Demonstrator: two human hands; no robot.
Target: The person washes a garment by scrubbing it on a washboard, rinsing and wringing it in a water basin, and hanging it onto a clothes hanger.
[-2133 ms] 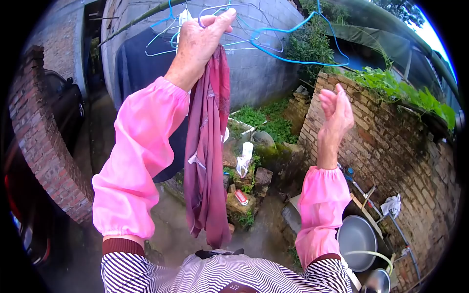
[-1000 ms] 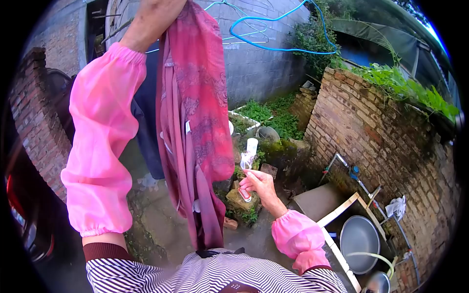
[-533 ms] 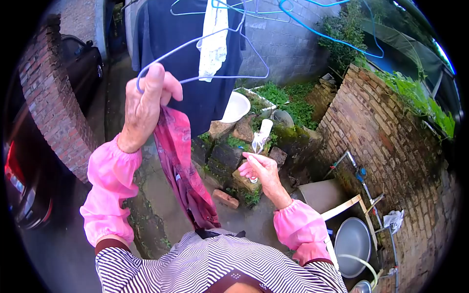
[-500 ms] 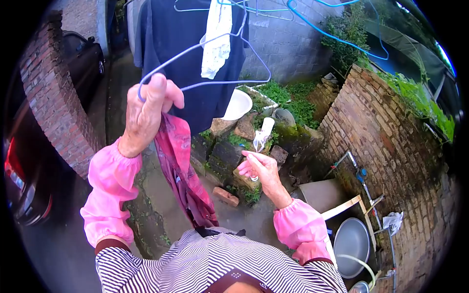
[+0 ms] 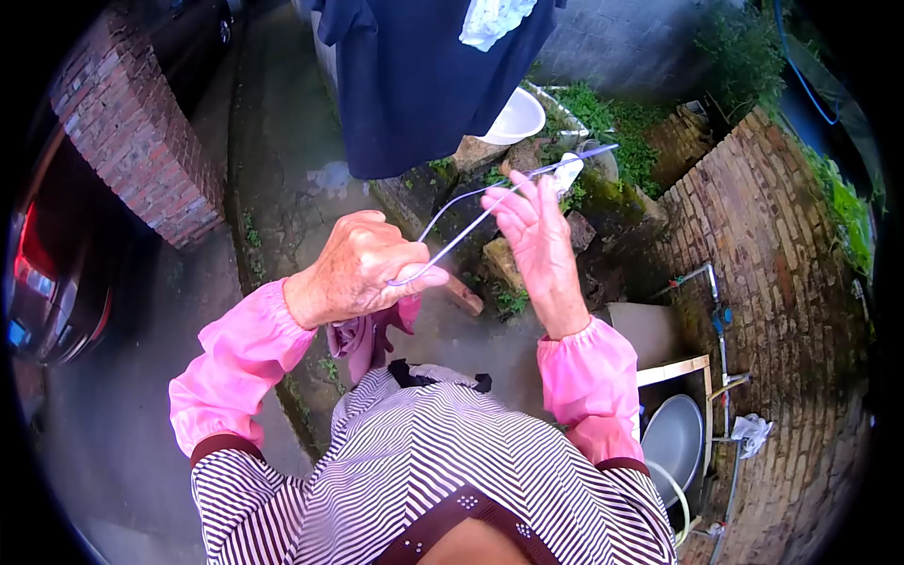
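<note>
My left hand (image 5: 367,266) is closed on one end of a thin purple clothes hanger (image 5: 461,235), its thumb along the wire. Below that hand hangs a pink and mauve garment (image 5: 353,344), partly hidden; its upper part seems gathered in the same fist. My right hand (image 5: 535,250) is raised by the hanger's other end, palm turned inward and fingers stretched out. The wire runs across its fingertips and seems to touch them without being gripped. Beyond both hands hangs a dark navy shirt (image 5: 414,89), with a white cloth (image 5: 494,21) beside it.
A white basin (image 5: 518,118) stands among stones and plants behind the hands. At right are a brick wall (image 5: 753,245), a water pipe (image 5: 723,348) and a metal basin (image 5: 673,438). A brick pillar (image 5: 141,141) and a parked car (image 5: 66,273) stand at left.
The hanger has come down and tilted toward the right hand, which has risen to it and opened out. My left hand is lower and further right with the garment. The view has tipped downward.
</note>
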